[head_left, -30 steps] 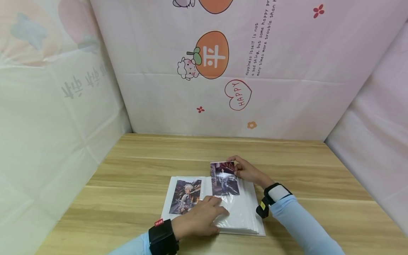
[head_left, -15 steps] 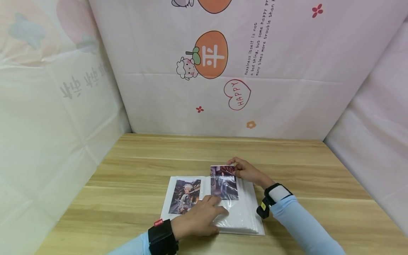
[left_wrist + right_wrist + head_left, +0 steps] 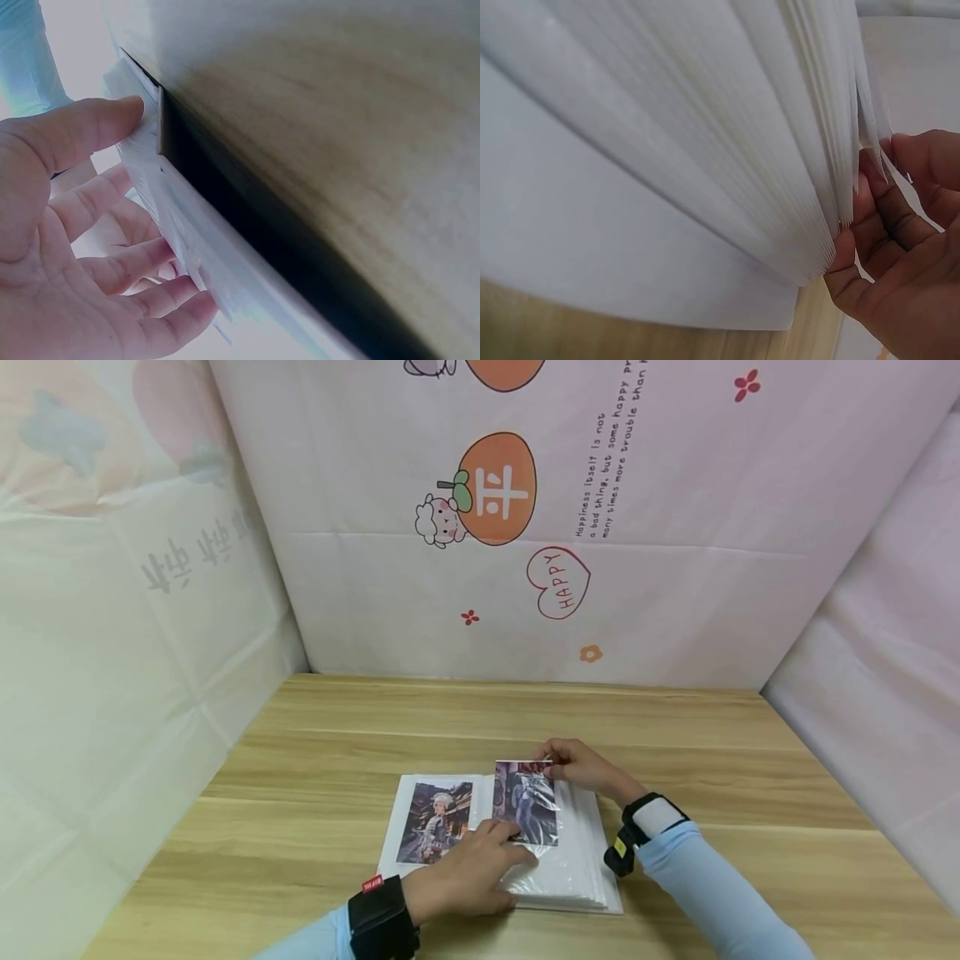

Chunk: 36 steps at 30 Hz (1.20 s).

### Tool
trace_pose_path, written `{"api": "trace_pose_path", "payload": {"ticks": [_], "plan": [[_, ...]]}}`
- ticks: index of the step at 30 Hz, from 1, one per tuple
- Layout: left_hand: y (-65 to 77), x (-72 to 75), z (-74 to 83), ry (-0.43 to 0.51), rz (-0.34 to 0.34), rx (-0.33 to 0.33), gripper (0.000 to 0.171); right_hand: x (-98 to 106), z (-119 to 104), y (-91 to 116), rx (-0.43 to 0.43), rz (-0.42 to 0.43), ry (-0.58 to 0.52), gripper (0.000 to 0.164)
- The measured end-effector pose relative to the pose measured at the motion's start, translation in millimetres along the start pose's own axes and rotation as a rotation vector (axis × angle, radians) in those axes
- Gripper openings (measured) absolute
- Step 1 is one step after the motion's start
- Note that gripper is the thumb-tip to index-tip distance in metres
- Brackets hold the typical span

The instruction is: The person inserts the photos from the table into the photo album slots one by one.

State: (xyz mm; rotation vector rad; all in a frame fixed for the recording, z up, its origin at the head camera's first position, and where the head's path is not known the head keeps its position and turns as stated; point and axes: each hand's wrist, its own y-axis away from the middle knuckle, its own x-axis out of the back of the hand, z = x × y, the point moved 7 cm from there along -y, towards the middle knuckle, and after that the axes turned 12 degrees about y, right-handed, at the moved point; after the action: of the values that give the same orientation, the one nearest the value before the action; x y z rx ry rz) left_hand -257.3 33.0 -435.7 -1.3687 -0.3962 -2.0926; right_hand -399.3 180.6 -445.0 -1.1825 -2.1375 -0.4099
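Note:
An open photo album (image 3: pixel 558 881) with white pages and clear pockets lies on the table. My right hand (image 3: pixel 585 768) pinches the top right corner of a photo (image 3: pixel 527 810) that sits most of the way inside the right page's pocket, its upper strip standing out past the page. Fingers of my left hand (image 3: pixel 476 870) rest spread on the lower part of that page. In the left wrist view the thumb lies by the album's edge (image 3: pixel 217 232). Fanned page edges (image 3: pixel 735 165) stand beside my right fingers in the right wrist view.
Another photo (image 3: pixel 437 822) of a figure with a pale headdress fills the left page's pocket. Wood-grain table (image 3: pixel 300 777) surrounds the album. Printed white cloth (image 3: pixel 375 602) rises behind the table, with more cloth at both sides.
The photo has slid down toward me, deeper into the right page's pocket, with my right hand following it. My left hand has stayed on the page.

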Motion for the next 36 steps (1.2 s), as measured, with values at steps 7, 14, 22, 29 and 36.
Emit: {"api": "trace_pose_path", "payload": {"ticks": [7, 14, 22, 29, 36], "plan": [[-0.3, 0.0, 0.4, 0.024, -0.008, -0.003, 0.046, -1.3, -0.5, 1.3, -0.005, -0.019, -0.004, 0.018], [-0.7, -0.2, 0.1, 0.034, -0.011, -0.002, 0.048, -2.0, -0.6, 2.1, -0.01, -0.034, 0.012, 0.016], [-1.0, -0.4, -1.1, 0.03, -0.013, 0.006, 0.048, -6.4, -4.9, 2.2, 0.021, -0.081, 0.022, 0.015], [-1.3, -0.9, -2.0, 0.037, -0.009, 0.0, 0.049, -9.7, -9.7, 2.3, 0.039, -0.102, 0.09, 0.017], [-1.3, -0.5, -1.1, 0.035, -0.007, -0.018, 0.05, -11.7, -11.4, 3.6, 0.036, -0.104, 0.12, 0.019]]}}
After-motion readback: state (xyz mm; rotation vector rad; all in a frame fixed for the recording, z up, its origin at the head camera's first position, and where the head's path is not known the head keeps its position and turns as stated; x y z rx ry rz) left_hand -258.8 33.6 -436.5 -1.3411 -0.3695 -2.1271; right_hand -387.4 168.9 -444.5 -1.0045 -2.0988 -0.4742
